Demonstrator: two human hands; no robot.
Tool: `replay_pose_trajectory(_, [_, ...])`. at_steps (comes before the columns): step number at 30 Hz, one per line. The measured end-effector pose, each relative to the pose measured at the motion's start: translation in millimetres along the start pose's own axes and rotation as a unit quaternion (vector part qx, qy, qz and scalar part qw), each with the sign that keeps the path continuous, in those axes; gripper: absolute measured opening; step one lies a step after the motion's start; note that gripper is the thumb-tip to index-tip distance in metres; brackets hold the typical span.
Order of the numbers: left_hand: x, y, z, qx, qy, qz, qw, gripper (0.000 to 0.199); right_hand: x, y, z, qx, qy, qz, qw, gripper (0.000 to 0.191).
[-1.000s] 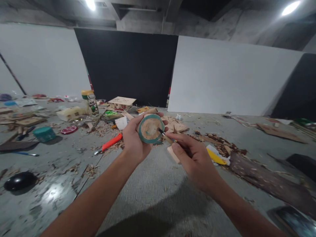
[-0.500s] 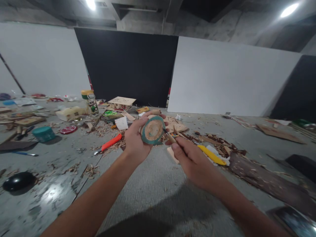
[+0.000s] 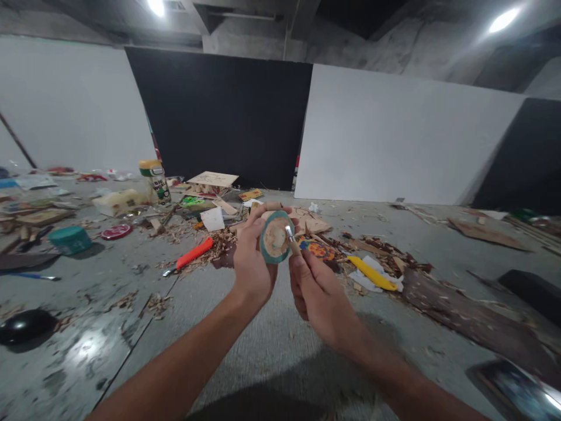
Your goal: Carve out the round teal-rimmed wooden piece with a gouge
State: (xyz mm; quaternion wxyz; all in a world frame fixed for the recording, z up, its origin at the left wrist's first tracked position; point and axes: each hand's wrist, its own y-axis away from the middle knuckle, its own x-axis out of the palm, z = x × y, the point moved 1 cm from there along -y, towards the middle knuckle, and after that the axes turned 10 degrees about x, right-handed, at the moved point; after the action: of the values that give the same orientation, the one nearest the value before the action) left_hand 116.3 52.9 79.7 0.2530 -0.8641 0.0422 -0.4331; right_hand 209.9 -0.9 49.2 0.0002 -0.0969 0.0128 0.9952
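Observation:
My left hand [image 3: 253, 264] is wrapped round a round wooden piece [image 3: 275, 238] with a teal rim and a bare, rough wood face turned towards me. In my right hand [image 3: 322, 292] is a carving chisel [image 3: 294, 245] with a pale wooden handle. Its shiny metal tip lies over the right part of the wooden face; whether it touches the wood I cannot tell. Behind my right fingers a colourful painted piece [image 3: 318, 248] lies on the floor. My left fingertips are partly hidden behind the round piece.
An orange-red cutter [image 3: 194, 254] lies left of my hands, a yellow-handled tool [image 3: 372, 273] right. Wood shavings [image 3: 223, 248] are scattered about. Further left are a teal jar [image 3: 70, 240], a red lid [image 3: 116, 231] and a bottle [image 3: 158, 187]. A phone [image 3: 517, 386] lies at lower right.
The round piece has turned a little and shifted slightly right in my left hand. My right hand has moved left and lower, and the chisel now points more upright with its tip catching light.

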Motion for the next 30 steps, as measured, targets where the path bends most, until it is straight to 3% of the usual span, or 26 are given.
replay_pose_trajectory(6, [1.5, 0, -2, 0.001, -0.014, -0.026, 1.0, 0.025, 1, 4, 7, 0.046, -0.073, 0.038, 0.996, 0.037])
replay_pose_trajectory(12, [1.6, 0, -5, -0.012, -0.008, -0.028, 0.999, 0.028, -10, 4, 14, -0.004, -0.032, -0.012, 0.999, 0.034])
replay_pose_trajectory(16, [1.0, 1, -3, 0.002, -0.019, -0.046, 0.999, 0.028, -11, 7, 18, 0.119, -0.15, 0.125, 0.974, 0.04])
replay_pose_trajectory(18, [2.1, 2, -2, -0.004, -0.012, -0.05, 0.999, 0.028, -12, 6, 17, 0.139, -0.175, 0.159, 0.962, 0.041])
replay_pose_trajectory(23, [4.7, 6, -1, -0.024, -0.01, -0.049, 0.998, 0.029, -18, 0, 10, 0.031, -0.048, 0.064, 0.996, 0.038])
replay_pose_trajectory(27, [3.2, 5, 0, -0.024, -0.02, -0.04, 0.999, 0.029, -22, -2, 12, 0.039, 0.009, 0.071, 0.997, 0.034])
replay_pose_trajectory(30, [1.4, -3, -4, -0.059, -0.024, -0.028, 0.998, 0.028, -28, -4, 18, 0.035, 0.032, 0.076, 0.996, 0.032])
